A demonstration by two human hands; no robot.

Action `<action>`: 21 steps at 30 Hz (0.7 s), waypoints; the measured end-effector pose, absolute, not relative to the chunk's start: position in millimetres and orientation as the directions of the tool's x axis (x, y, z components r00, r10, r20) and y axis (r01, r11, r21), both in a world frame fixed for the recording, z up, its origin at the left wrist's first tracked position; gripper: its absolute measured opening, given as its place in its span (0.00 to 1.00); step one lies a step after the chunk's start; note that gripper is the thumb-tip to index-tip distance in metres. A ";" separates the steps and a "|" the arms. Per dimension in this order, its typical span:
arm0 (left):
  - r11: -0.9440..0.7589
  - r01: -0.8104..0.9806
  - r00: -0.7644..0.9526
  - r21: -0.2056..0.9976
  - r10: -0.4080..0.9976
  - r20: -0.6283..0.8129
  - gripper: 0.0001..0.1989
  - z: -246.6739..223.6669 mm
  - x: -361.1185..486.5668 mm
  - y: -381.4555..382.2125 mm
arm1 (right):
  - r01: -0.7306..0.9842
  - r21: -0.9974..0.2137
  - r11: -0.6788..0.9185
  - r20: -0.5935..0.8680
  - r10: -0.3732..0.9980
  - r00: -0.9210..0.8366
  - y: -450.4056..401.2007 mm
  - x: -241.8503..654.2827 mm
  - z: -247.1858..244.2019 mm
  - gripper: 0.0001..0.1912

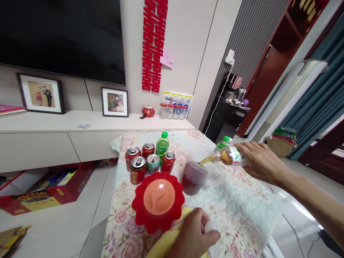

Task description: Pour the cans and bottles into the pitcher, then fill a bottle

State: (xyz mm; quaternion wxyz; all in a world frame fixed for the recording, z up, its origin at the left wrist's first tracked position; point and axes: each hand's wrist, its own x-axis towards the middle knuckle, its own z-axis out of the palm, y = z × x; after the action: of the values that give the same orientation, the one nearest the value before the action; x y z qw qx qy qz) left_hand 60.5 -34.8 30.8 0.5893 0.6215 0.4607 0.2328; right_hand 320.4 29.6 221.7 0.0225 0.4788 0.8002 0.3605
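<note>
Floral tablecloth [120, 218]: amber drink [207, 159] poured into a clear jug [195, 178]

Beside a red scalloped dish [138, 202], the jug is seen part-filled with reddish-brown liquid [190, 186]. At its rim, a plastic bottle [229, 156] is held tipped, its labelled body wrapped by the bent fingers of the right hand [259, 159]. A small white cap [211, 226] is pinched between thumb and fingers of the left hand [195, 233]. The bottle is judged light, thin-walled and easily dented, best gripped mid-body without squeezing; the cap, light and stiff, by its edge.
</note>
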 end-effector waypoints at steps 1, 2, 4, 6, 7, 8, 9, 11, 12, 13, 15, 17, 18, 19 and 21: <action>0.116 0.295 0.468 0.949 0.848 -0.249 0.10 30.8 60.5 -34.7 | 0.744 0.609 0.274 0.314 0.778 -0.543 30.4 318.9 222.9 0.28; 0.113 0.291 0.469 0.950 0.849 -0.244 0.10 30.4 60.6 -34.7 | 0.739 0.617 0.270 0.318 0.773 -0.548 31.1 317.4 224.1 0.29; 0.110 0.283 0.467 0.953 0.852 -0.237 0.10 28.7 61.0 -34.6 | 0.729 0.627 0.274 0.320 0.762 -0.563 32.5 314.5 226.4 0.30; 0.111 0.274 0.467 0.955 0.853 -0.233 0.11 26.6 61.5 -34.6 | 0.716 0.639 0.282 0.312 0.755 -0.576 33.7 311.6 228.8 0.30; 0.112 0.272 0.467 0.956 0.853 -0.233 0.11 25.8 61.6 -34.7 | 0.711 0.645 0.281 0.306 0.757 -0.577 34.2 310.3 229.9 0.29; 0.112 0.272 0.468 0.956 0.853 -0.233 0.11 25.3 61.7 -34.7 | 0.708 0.650 0.277 0.301 0.762 -0.574 34.7 309.0 230.9 0.29; 0.111 0.273 0.468 0.955 0.852 -0.233 0.11 25.1 61.8 -34.8 | 0.706 0.653 0.274 0.298 0.764 -0.572 35.2 307.8 231.9 0.28; 0.109 0.279 0.466 0.954 0.853 -0.234 0.11 25.6 61.6 -34.9 | 0.706 0.652 0.277 0.304 0.757 -0.578 36.6 306.0 233.8 0.28; 0.110 0.282 0.465 0.953 0.853 -0.236 0.11 26.1 61.6 -34.9 | 0.702 0.653 0.283 0.306 0.750 -0.586 37.4 305.2 234.9 0.28; 0.111 0.282 0.464 0.953 0.853 -0.237 0.11 26.6 61.6 -34.9 | 0.695 0.658 0.290 0.303 0.743 -0.597 38.2 304.4 236.0 0.29; 0.115 0.283 0.465 0.952 0.852 -0.241 0.11 27.0 61.8 -34.6 | 0.674 0.677 0.295 0.287 0.738 -0.611 39.4 302.0 238.8 0.29; 0.116 0.287 0.467 0.951 0.850 -0.244 0.11 25.6 62.4 -34.4 | 0.653 0.701 0.288 0.265 0.744 -0.613 39.6 297.4 242.2 0.29; 0.114 0.288 0.467 0.951 0.850 -0.243 0.11 24.1 62.7 -34.4 | 0.644 0.710 0.286 0.258 0.745 -0.615 39.3 294.2 244.0 0.29; 0.110 0.285 0.468 0.952 0.851 -0.239 0.11 22.3 63.0 -34.4 | 0.636 0.718 0.284 0.252 0.745 -0.618 38.8 290.4 245.8 0.29; 0.105 0.270 0.470 0.957 0.853 -0.227 0.11 18.3 63.5 -34.8 | 0.617 0.735 0.281 0.246 0.738 -0.628 37.6 281.6 248.9 0.28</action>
State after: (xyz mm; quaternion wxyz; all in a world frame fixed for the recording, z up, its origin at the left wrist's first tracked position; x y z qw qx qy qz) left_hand 63.5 -34.8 18.3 0.5904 0.6217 0.4517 0.2467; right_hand 281.6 37.6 248.9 0.0715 0.4252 0.7970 0.4229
